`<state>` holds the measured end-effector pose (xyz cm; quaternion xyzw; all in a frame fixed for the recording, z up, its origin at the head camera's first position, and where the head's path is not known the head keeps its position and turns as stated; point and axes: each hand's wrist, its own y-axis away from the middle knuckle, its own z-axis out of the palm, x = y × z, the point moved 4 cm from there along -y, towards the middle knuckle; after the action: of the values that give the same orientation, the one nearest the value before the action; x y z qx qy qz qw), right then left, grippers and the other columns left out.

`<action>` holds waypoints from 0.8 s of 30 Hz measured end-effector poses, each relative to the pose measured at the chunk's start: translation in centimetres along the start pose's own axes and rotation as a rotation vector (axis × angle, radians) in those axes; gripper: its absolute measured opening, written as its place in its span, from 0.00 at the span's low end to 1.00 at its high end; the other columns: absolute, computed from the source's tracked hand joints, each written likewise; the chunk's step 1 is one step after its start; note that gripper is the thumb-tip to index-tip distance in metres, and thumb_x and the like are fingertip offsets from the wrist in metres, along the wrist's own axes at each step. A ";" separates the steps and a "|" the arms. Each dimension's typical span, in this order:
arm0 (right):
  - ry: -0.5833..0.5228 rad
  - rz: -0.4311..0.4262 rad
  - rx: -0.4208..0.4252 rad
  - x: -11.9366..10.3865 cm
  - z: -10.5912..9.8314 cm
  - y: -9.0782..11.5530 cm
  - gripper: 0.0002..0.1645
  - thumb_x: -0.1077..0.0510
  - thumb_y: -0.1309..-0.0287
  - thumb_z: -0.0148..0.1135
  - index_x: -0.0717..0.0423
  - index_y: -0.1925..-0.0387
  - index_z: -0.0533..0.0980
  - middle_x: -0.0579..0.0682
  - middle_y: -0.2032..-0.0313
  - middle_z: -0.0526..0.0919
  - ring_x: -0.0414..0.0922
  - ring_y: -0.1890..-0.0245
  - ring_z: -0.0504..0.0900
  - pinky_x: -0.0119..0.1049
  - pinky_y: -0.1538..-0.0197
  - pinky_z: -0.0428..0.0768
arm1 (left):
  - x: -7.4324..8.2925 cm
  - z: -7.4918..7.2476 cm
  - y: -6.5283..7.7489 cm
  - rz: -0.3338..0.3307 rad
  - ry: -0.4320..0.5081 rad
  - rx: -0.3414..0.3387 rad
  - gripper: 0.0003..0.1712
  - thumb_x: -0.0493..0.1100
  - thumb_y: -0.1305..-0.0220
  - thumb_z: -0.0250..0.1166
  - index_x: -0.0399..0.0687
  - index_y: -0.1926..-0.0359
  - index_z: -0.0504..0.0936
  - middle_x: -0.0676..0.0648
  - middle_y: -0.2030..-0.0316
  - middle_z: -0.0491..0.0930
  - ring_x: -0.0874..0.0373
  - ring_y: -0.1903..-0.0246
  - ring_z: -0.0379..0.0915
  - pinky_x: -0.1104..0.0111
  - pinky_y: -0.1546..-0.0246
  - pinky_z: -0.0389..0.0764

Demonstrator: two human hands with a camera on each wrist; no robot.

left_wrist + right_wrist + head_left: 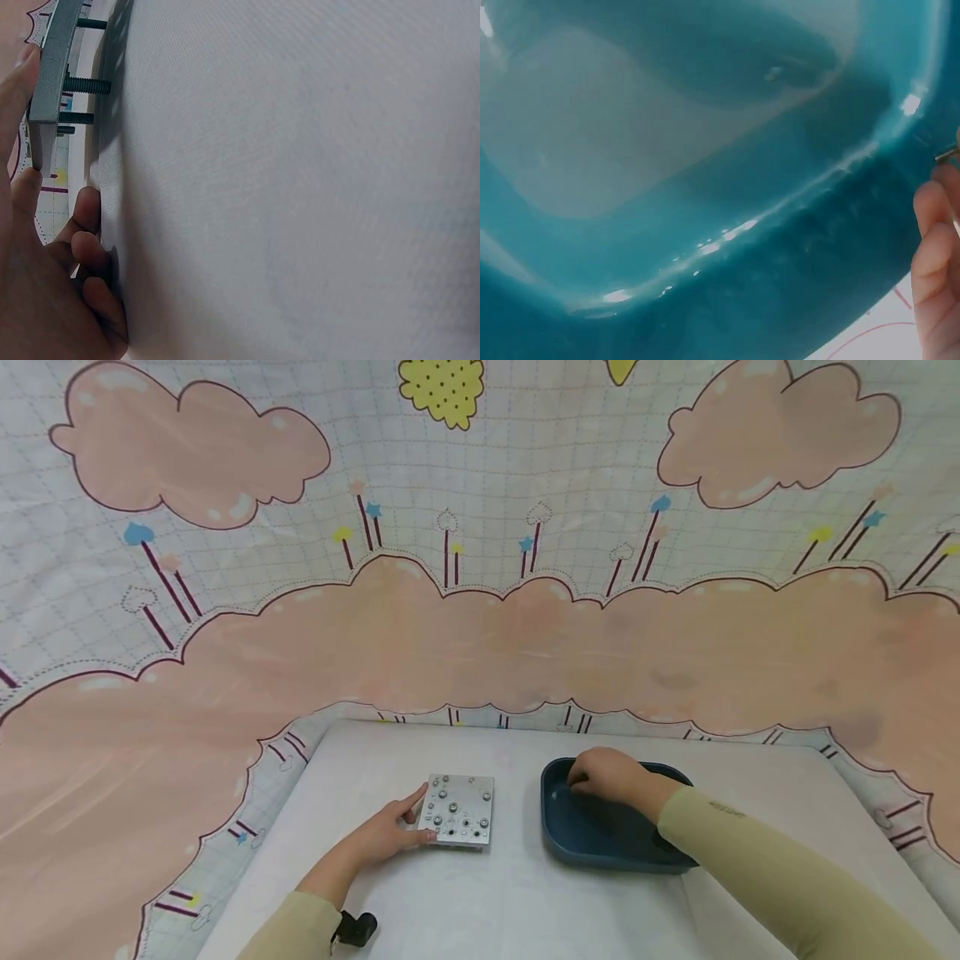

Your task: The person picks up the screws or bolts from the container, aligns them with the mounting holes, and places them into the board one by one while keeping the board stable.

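Observation:
A square silver metal plate (470,793) with several screws set in it lies on the white table. My left hand (386,833) grips its left side, with the index finger at the upper edge and the thumb at the lower corner. In the left wrist view, threaded screw shanks (88,85) stick out from the underside of the plate. My right hand (609,774) reaches into a dark blue tray (558,835) near its back left. In the right wrist view its fingertips pinch a small, thin metal piece (946,156), mostly hidden by the fingers.
The white table (517,910) runs back to a curtain (480,643) printed with clouds. A black device (356,929) sits at the left wrist, by the sleeve. Inside the tray a small shiny thing (774,73) lies on the floor.

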<state>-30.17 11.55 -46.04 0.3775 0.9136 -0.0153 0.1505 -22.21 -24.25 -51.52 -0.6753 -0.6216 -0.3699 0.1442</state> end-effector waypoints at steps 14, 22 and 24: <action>-0.150 0.047 0.105 -1.5 -1.6 0.6 0.11 0.51 0.36 0.66 0.49 0.57 0.87 0.42 0.58 0.86 0.42 0.56 0.83 0.42 0.51 0.79 | -0.4 0.2 -0.2 0.001 0.008 0.006 0.56 0.61 0.47 0.74 0.59 0.23 0.56 0.48 0.59 0.67 0.54 0.66 0.62 0.61 0.61 0.64; -0.348 0.113 0.074 -4.7 -0.9 -1.1 0.07 0.51 0.37 0.66 0.43 0.59 0.86 0.35 0.63 0.84 0.35 0.62 0.80 0.36 0.56 0.79 | -0.5 0.2 -0.3 -0.005 0.015 0.006 0.55 0.61 0.47 0.74 0.60 0.23 0.56 0.48 0.58 0.67 0.54 0.65 0.63 0.61 0.60 0.64; -0.369 0.116 0.067 -5.7 -0.7 -1.7 0.06 0.52 0.37 0.67 0.43 0.60 0.86 0.35 0.64 0.84 0.35 0.64 0.80 0.35 0.59 0.79 | -0.5 0.3 -0.3 -0.004 0.014 0.006 0.55 0.61 0.47 0.74 0.60 0.23 0.56 0.48 0.57 0.67 0.54 0.64 0.63 0.61 0.60 0.64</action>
<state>-27.71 6.51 -43.92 0.4253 0.8461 -0.1060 0.3034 -22.42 -24.38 -52.14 -0.6709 -0.6231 -0.3732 0.1496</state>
